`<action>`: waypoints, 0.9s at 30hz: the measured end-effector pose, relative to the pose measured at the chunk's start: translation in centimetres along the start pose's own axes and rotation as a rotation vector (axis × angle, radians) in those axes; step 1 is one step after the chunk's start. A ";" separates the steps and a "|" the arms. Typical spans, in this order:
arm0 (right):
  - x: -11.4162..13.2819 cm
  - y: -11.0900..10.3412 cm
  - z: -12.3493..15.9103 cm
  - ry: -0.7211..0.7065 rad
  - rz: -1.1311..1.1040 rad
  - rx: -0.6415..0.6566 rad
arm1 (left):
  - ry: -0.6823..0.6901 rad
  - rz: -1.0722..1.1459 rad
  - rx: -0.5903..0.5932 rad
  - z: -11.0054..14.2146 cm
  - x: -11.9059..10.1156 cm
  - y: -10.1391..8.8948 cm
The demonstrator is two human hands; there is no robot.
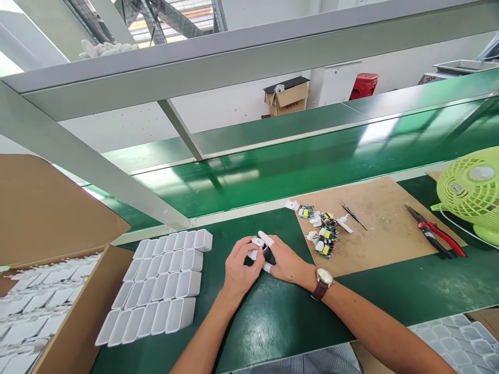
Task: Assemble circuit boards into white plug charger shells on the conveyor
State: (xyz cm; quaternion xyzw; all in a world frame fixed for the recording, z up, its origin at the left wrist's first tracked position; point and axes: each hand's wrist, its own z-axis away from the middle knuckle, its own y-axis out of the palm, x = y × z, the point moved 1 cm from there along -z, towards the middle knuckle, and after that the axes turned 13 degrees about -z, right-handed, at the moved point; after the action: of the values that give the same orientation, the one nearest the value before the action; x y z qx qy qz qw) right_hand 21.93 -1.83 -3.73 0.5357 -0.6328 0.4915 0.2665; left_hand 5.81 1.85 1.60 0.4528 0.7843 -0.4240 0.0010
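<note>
Near the table's middle, my left hand (242,265) pinches a small white plastic part (257,242), thumb and fingers closed on it. My right hand (287,258) meets it from the other side, its fingers curled around a dark piece (268,255) that is mostly hidden. White finger covers are on its thumb and index finger. Whether the white and dark pieces are joined, I cannot tell. Left of my hands stand rows of white plastic housings (188,283), open side up. To the right lie several small circuit boards (326,239) with white plastic pieces attached.
Tweezers (353,214) and red-and-black pliers (434,232) lie on a brown cardboard sheet (374,249). A green fan (470,182) stands at far right. At left is a carton (83,311) of white parts. A metal frame post (117,161) rises behind the housings, before a green conveyor (241,182).
</note>
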 end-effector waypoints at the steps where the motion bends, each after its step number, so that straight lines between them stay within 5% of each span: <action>1: 0.1 0.0 0.0 0.023 0.005 0.003 | 0.019 -0.003 0.013 -0.1 0.1 -0.1; 8: 1.0 -0.1 -0.4 0.189 -0.005 -0.004 | 0.081 0.090 0.184 -0.4 0.8 -1.0; 20: 1.8 -0.2 -0.7 0.194 0.040 0.018 | 0.112 -0.053 0.017 0.5 -0.3 0.1; 27: 1.5 -0.2 -0.7 0.250 -0.004 0.059 | 0.154 0.031 0.268 -0.1 1.0 -1.6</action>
State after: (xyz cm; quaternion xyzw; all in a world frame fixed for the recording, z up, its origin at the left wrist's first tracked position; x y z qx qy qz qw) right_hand 21.56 -1.75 -2.10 0.4790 -0.5790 0.5722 0.3285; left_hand 4.13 2.23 2.36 0.4922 0.7113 -0.4888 -0.1130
